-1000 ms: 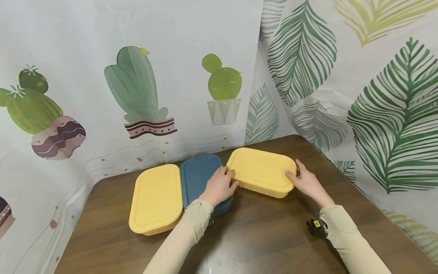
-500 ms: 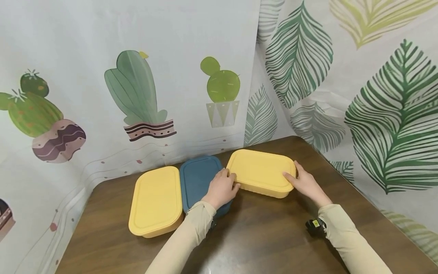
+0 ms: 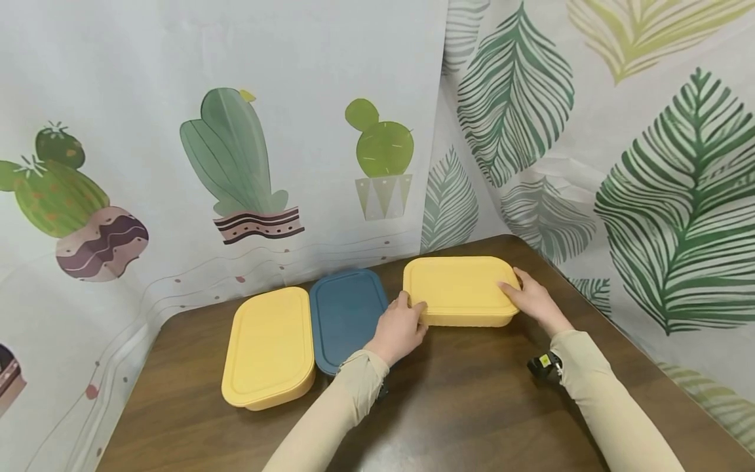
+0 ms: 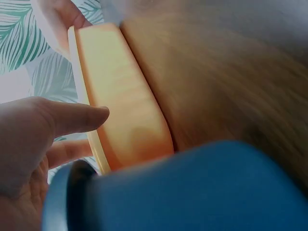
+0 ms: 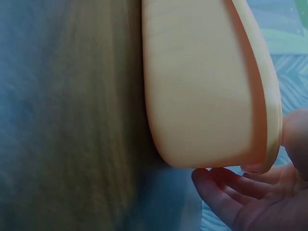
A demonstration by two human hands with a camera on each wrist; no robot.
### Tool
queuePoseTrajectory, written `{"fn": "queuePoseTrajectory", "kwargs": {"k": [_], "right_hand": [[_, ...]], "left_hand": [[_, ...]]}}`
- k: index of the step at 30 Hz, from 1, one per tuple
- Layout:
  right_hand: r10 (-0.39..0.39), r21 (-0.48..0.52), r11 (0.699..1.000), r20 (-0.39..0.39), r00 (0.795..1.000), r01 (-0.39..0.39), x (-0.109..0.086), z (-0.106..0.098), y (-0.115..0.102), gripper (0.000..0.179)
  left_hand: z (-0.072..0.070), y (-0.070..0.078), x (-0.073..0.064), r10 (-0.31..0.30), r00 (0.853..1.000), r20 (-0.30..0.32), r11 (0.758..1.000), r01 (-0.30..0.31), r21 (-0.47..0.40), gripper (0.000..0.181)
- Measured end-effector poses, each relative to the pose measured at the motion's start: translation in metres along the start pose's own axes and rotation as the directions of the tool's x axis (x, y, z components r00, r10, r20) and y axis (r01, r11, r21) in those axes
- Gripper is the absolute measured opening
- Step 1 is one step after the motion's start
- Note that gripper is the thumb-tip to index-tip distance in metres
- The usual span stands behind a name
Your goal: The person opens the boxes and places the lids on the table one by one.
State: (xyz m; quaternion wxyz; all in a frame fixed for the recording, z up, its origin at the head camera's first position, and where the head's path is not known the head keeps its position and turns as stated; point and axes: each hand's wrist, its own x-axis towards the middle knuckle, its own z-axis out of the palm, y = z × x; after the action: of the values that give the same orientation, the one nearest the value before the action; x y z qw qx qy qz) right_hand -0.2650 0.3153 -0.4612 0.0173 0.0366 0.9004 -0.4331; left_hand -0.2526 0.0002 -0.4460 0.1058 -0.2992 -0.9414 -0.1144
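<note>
From where I sit at the rig, the head feed shows, well out to the left of both hands, a cactus-print cloth (image 3: 318, 151) hanging behind the tabletop (image 3: 460, 400). On that same side, apart from the left hand, the far-left yellow box (image 3: 269, 347) lies flat with its lid on, its long side running away from the person. Between it and the left hand comes the blue box (image 3: 345, 321), also lidded; I cannot tell whether those two touch. The left hand (image 3: 400, 328) overlaps the near right part of the blue box in my view and pinches the near left corner of the held yellow box (image 3: 461, 288) — the left wrist feed puts its thumb against the side wall, just under the lid's rim. That held box spans the space between the two hands, lid up, its long side running across from one to the other, low over the tabletop or resting on it. At its right end the right hand (image 3: 533, 301) grips, thumb on the lid and fingers curled in at the end wall. Beyond the right hand hangs a leaf-print cloth (image 3: 637, 164), and pale sleeves (image 3: 610, 403) cover both forearms.
</note>
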Motion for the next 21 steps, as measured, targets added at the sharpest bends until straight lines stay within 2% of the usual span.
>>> {"fn": "queuePoseTrajectory", "kwargs": {"k": [4,15,21], "right_hand": [[0.009,-0.01,1.0,0.005,1.0,-0.009,0.007,-0.005,0.0,0.085],[0.004,-0.039,0.999,-0.032,0.999,-0.005,0.029,-0.012,0.004,0.08],[0.009,-0.056,0.998,-0.068,0.998,-0.013,0.038,-0.017,0.008,0.077]], "left_hand": [[0.004,0.006,0.002,0.007,1.0,-0.01,1.0,-0.007,-0.028,0.038],[0.007,0.018,0.015,-0.023,0.998,0.052,1.0,0.024,-0.001,0.047],[0.014,0.024,0.021,-0.021,0.999,0.043,1.0,0.021,-0.013,0.05]]}}
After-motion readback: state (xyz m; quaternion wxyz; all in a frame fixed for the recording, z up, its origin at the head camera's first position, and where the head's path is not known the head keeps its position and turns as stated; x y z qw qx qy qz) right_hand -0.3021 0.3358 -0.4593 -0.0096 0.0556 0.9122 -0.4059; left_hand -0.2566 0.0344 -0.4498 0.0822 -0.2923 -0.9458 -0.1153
